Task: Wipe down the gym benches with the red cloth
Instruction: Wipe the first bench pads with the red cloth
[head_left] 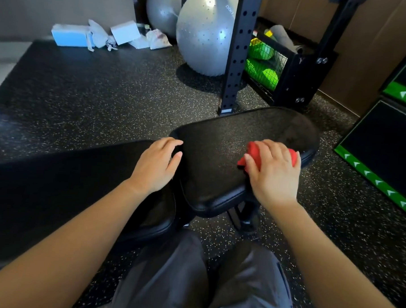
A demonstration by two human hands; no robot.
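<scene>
the red cloth (252,153) bunched under my right hand (275,173) is soft, matt fabric. the seat pad (220,159) is black padded vinyl, finely grained on top and glossy at its rolled edge. the floor (95,91) is matt black rubber with pale flecks. the exercise ball (202,37) is smooth, shiny grey plastic with small dimples. the rack post (236,53) is matt black metal. my trousers (168,282) are grey cloth.

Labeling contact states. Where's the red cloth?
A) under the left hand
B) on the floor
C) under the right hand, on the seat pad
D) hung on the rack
C: the red cloth is bunched under the right hand on the seat pad; the left hand rests bare on the back pad.
</scene>
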